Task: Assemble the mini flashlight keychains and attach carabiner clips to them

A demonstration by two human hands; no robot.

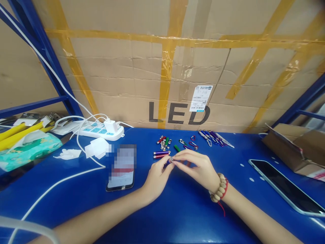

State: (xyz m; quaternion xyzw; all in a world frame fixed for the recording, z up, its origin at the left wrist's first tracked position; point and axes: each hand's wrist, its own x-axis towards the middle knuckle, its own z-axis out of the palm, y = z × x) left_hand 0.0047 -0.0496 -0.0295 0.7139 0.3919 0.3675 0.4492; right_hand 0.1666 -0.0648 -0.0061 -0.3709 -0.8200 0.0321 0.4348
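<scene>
My left hand and my right hand meet over the blue table, fingertips pinched together on a small metal part between them. The right wrist wears a wooden bead bracelet with a red cord. Just beyond the fingers lie small coloured keychain flashlight tubes, purple and red, with loose silver caps and green and red pieces. A bunch of finished purple and blue keychain lights lies further right.
A phone lies left of my hands, its white cable running to a power strip. A second phone lies at the right. An open cardboard box stands far right, a tissue pack far left, a large taped carton behind.
</scene>
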